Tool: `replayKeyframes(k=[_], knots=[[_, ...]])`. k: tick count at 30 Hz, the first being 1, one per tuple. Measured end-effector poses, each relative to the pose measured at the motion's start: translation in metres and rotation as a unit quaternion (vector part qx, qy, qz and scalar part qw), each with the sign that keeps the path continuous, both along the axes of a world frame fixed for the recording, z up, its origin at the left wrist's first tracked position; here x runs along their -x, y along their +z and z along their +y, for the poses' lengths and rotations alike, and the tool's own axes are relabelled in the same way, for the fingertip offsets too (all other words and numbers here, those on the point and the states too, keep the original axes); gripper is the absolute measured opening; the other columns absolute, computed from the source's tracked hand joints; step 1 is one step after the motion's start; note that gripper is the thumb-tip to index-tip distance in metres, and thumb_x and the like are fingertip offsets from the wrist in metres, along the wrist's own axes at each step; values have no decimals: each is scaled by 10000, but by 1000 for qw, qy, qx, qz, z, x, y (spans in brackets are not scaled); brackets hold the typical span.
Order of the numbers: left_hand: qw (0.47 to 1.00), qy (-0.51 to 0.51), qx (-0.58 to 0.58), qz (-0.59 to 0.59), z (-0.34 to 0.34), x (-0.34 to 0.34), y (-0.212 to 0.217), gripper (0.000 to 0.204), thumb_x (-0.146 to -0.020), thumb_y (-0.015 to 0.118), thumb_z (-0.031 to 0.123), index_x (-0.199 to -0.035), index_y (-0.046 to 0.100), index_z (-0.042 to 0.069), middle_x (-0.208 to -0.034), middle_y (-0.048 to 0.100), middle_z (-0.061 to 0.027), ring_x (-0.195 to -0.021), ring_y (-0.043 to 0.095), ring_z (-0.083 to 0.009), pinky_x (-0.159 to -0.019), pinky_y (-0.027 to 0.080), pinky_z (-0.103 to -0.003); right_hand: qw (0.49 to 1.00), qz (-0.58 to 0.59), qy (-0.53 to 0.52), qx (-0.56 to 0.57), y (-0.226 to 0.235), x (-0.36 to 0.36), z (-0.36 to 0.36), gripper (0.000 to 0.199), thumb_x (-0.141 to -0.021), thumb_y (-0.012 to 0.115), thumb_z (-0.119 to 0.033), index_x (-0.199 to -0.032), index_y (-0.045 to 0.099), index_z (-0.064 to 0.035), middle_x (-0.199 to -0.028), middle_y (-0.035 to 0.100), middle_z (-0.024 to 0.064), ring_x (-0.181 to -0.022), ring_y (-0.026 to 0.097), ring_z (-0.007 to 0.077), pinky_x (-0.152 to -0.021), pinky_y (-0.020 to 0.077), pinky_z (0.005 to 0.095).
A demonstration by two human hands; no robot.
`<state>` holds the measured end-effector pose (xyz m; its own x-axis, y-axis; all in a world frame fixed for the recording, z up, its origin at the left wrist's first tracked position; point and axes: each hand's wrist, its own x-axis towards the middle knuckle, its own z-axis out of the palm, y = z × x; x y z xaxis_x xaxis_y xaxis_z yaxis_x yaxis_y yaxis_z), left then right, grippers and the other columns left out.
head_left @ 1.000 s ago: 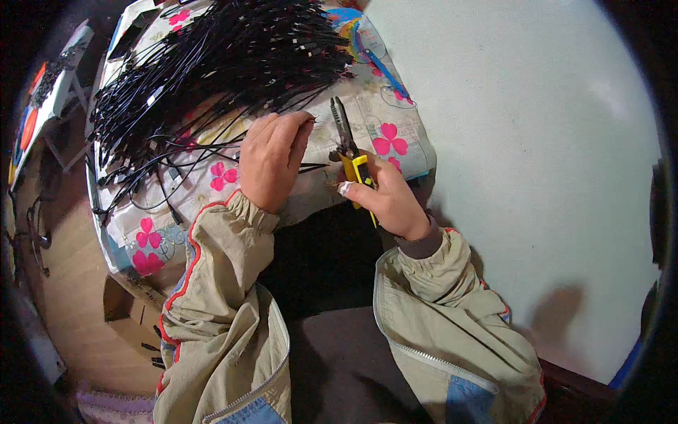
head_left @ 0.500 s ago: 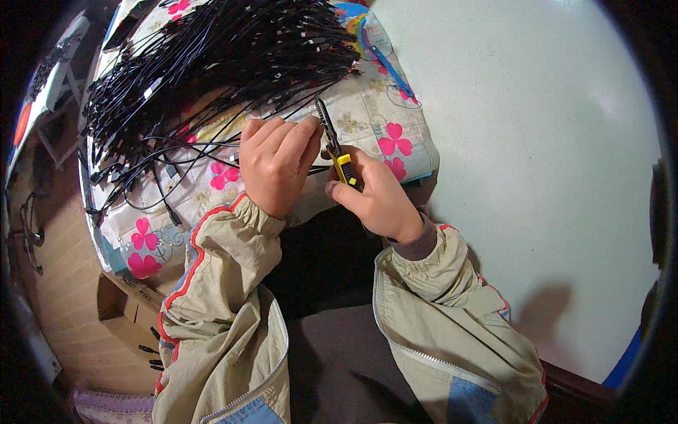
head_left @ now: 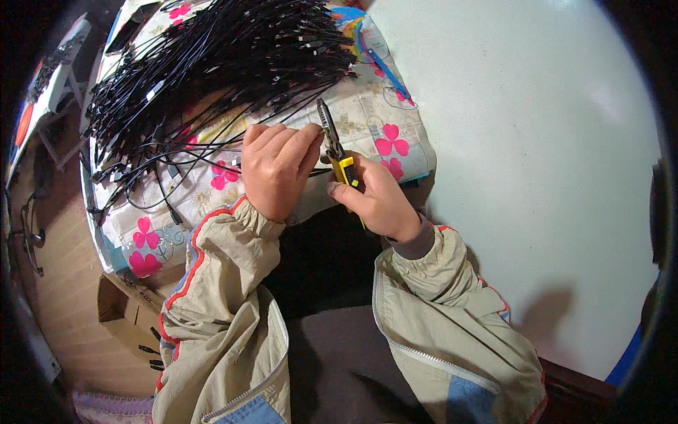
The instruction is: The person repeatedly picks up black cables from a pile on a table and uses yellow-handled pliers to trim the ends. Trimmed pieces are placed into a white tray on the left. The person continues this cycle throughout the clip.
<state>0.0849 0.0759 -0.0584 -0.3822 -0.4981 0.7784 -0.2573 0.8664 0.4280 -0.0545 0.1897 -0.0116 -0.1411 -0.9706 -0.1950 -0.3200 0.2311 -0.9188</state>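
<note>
My right hand (head_left: 380,201) is closed around the yellow-and-black handles of a wire stripper (head_left: 344,168), whose dark toothed jaws point up and away from me. Close beside it, my left hand (head_left: 277,169) is closed, thumb and forefinger pinched against the side of the jaws. A black cable (head_left: 321,171) runs behind the left hand and shows between the two hands. The bit in the left fingertips is mostly hidden by the fingers. Beyond both hands lies a big heap of black cables (head_left: 233,56) with small connectors.
A flower-printed cloth (head_left: 224,175) covers the work surface under the cables. A blue strip (head_left: 387,71) lies at its far right. To the right stretches a pale surface (head_left: 522,141). An opened cardboard box (head_left: 127,314) sits low at the left.
Both hands stay almost in place. The wire stripper has shifted very slightly in my right hand, and a yellow handle end now shows below the palm.
</note>
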Motion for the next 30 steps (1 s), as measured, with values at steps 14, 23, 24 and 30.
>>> replayKeyframes(k=[14,23,24,30], knots=[[999,-21,-17,-22,3,0,-1,169,-780,747,98,-921,655,83,-669,574,-9,-636,560,-196,-651,393,-352,997,79,-1,7,-5,2,1,346,-811,653,-141,-1058,591,93,-853,656,262,-799,649,386,-721,503,424],[976,-90,-71,-186,13,-10,-5,239,-721,741,115,-944,679,55,-929,640,-69,-972,577,-280,-815,490,-393,960,248,-97,84,-14,66,-34,333,-831,694,-210,-1014,573,40,-861,647,266,-793,650,429,-684,505,464],[979,-83,-70,-172,14,-9,-4,241,-726,738,115,-950,678,52,-948,641,-75,-983,579,-282,-827,490,-395,936,313,-124,98,-19,77,-50,356,-827,703,-218,-1025,549,34,-870,645,275,-812,650,443,-695,507,486],[986,-47,-86,-134,26,-14,17,248,-745,723,90,-982,674,36,-1020,643,-93,-1038,583,-295,-878,487,-394,908,353,-159,162,-41,112,-135,418,-804,730,-230,-1000,507,66,-919,650,301,-902,632,487,-785,499,538]])
